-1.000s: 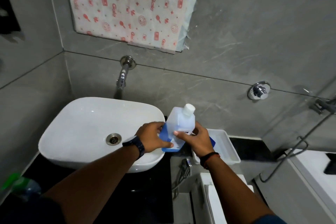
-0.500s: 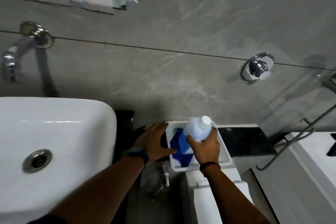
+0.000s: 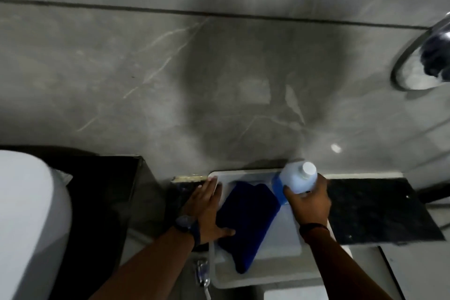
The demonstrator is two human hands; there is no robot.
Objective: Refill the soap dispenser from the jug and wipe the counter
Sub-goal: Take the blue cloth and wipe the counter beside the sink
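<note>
Jug (image 3: 298, 179) tilts cap-up toward wall (image 3: 146, 68), gripped by right hand (image 3: 308, 204); left hand (image 3: 205, 209) flat on tray (image 3: 243, 284) edge.

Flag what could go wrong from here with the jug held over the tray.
1. The right hand alone grips the jug, tilted over the far corner of the tray; a slip could drop it onto the blue cloth.
2. The tray seems to overhang the black counter; weight from the left hand resting on its left rim might tip it.
3. A loose cap could leak soap.
</note>
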